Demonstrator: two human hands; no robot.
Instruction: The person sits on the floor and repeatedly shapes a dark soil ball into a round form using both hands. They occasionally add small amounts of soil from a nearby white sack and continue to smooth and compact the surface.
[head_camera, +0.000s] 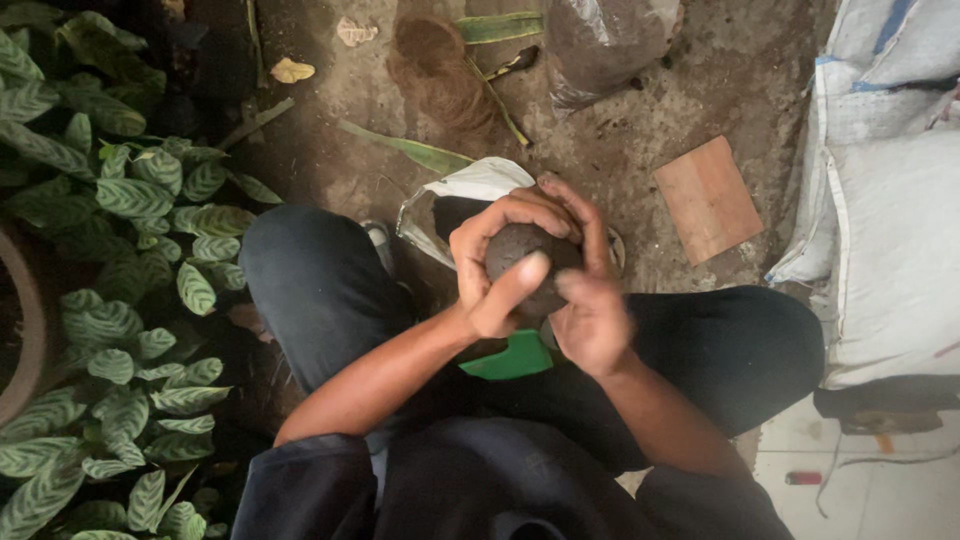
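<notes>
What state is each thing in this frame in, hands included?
Left hand: wrapped around dark round soil ball.
Right hand: cupping the ball's other side.
Dark round soil ball: held above lap, between both hands.
White plastic bag: open, on ground.
Flat brown board: lying on soil.

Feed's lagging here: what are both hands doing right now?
Left hand: closed around the dark round ball of soil.
Right hand: closed on the same ball.
</notes>
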